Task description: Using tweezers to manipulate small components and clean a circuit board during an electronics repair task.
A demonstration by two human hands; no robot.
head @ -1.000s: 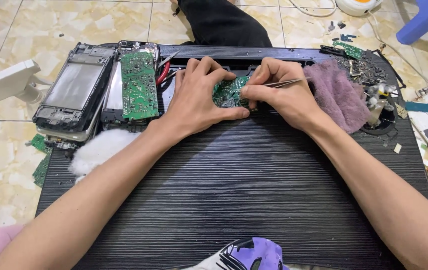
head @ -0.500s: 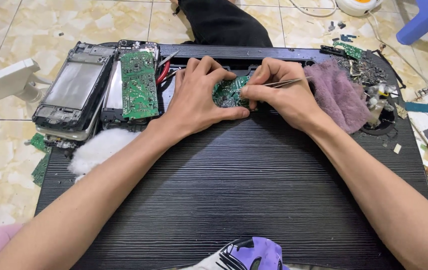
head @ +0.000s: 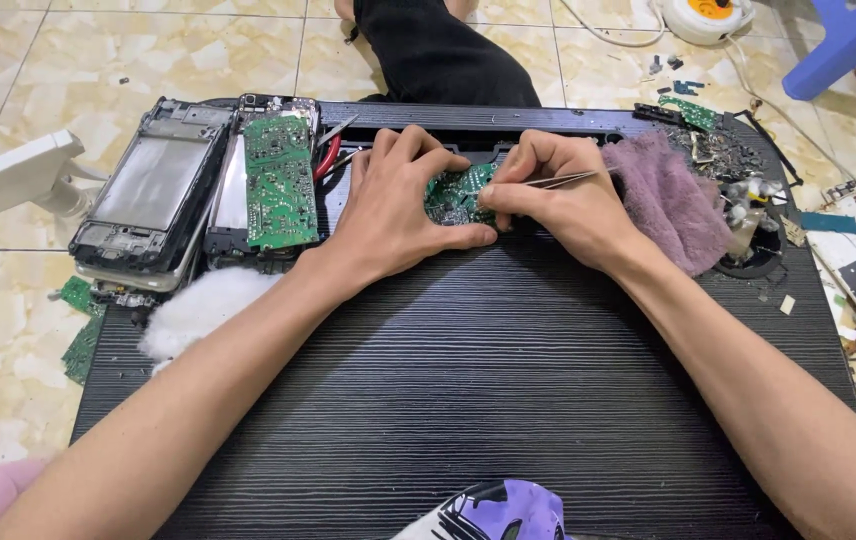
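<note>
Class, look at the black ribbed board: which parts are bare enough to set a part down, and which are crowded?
Bare: the wide middle of the black ribbed board, between both forearms, below the left hand and right hand. Crowded: the far edge, with the phone frame, green circuit board, purple cloth and scrap parts.

A small green circuit board (head: 456,194) lies flat near the far edge of the black ribbed tabletop (head: 468,400), mostly hidden. Its visible face is crowded with tiny components and pale markings. The left hand (head: 398,205) covers its left side, thumb pressed along the near edge. Thin metal tweezers (head: 560,180) lie almost level above it, pinched in the right hand (head: 558,200), their tips pointing left onto the board.
</note>
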